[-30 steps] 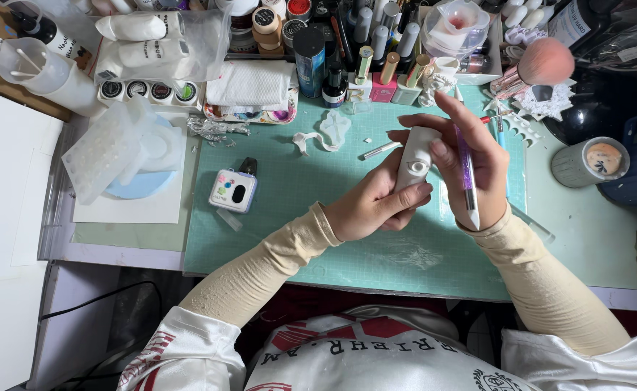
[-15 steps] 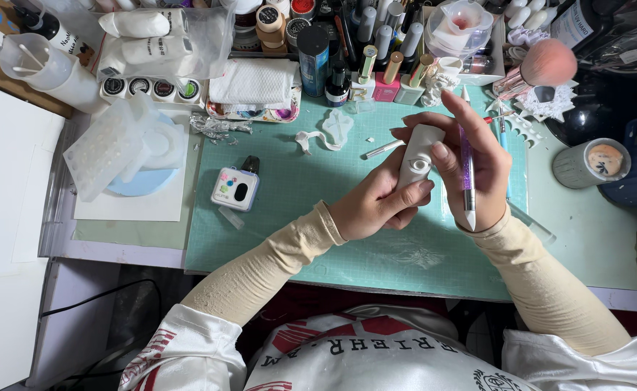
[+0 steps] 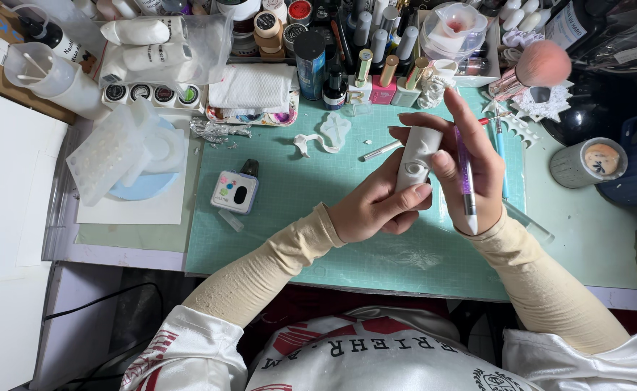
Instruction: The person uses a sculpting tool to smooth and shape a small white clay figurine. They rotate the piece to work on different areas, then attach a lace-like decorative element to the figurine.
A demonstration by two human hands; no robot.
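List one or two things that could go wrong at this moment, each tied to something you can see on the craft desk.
The white clay piece is held above the green mat, gripped by the left hand and steadied by the right hand; a slip could dent it. The purple tool tucked in the right hand could scrape its surface.

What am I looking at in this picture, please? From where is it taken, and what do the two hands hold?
There is no machine here. A camera worn on a person's head looks down at that person's own hands over a green cutting mat. The left hand grips a white sculpted piece with a raised swirl on it. The right hand touches the top of the piece and holds a purple tool with a white tip. On the mat lie a small white device and white moulded bits. Behind stand bottles and jars, and a pink brush lies at the right.
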